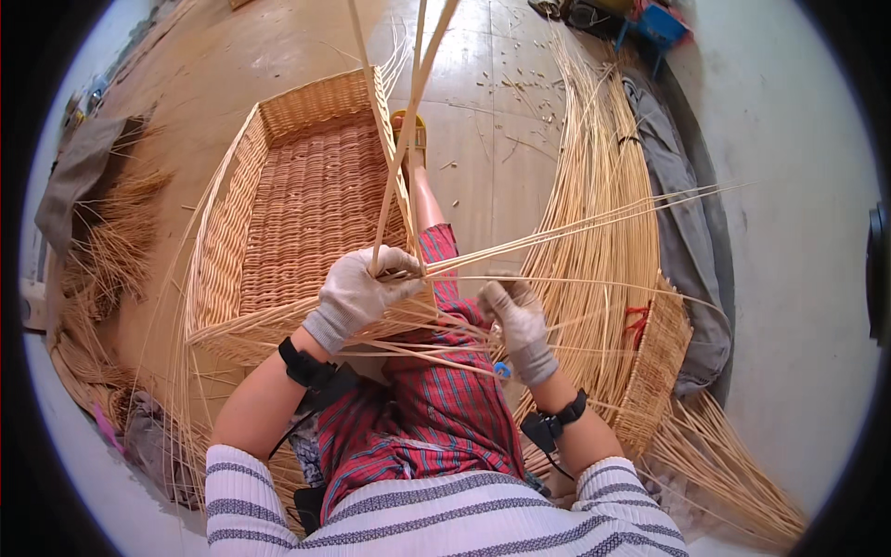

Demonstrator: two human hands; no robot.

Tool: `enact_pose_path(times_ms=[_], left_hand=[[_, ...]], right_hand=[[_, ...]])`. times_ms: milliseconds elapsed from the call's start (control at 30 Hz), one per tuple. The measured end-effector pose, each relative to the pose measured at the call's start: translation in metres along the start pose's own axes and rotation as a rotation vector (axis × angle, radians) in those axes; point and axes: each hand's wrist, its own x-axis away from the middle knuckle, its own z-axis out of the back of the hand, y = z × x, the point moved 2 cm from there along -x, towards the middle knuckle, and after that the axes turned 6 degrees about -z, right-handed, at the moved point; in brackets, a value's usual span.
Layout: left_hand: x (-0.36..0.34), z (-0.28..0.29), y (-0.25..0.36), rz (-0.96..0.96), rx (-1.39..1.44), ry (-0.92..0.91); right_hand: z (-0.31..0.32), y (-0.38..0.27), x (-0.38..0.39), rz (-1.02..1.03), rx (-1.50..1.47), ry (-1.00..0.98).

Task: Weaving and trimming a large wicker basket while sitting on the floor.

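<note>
A rectangular wicker basket (311, 223) with a brown woven base and paler walls rests tilted at my left, partly over my lap. My gloved left hand (357, 295) is closed at its near right corner, pinching the rim and the wicker strands there. Tall flat stakes (408, 139) rise from that corner. A loose bundle of strands (566, 230) fans out from it to the right. Just right of the corner, my gloved right hand (520, 325), slightly blurred, has its fingers curled in on a single thin strand (603, 280). More strand ends cross between my wrists.
A big bundle of long wicker rods (599, 158) lies along the right, by grey cloth (682, 213) and the wall. A small woven panel (654, 362) with a red tie leans on it. Tangled rods (116, 237) heap at the left. Cut bits litter the floor (473, 139).
</note>
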Motion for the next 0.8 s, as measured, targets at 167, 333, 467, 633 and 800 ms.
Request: enact_pose_path(times_ms=[167, 333, 467, 633, 800], left_hand=[[0.004, -0.01, -0.006, 0.062, 0.001, -0.002], [0.01, -0.011, -0.005, 0.024, -0.139, 0.056], [0.009, -0.011, -0.005, -0.039, -0.291, 0.084], [0.008, -0.01, -0.005, -0.087, -0.265, 0.135], [0.01, -0.009, 0.006, -0.089, -0.357, 0.119]], right_hand=[[-0.025, -0.008, 0.009, 0.033, -0.091, 0.143], [-0.049, -0.024, 0.025, 0.219, 0.039, 0.14], [-0.059, -0.017, 0.057, 0.882, 1.164, -0.211], [-0.069, -0.081, 0.011, 0.991, 1.331, -0.249], [-0.072, -0.063, -0.006, 0.491, 1.209, -0.401]])
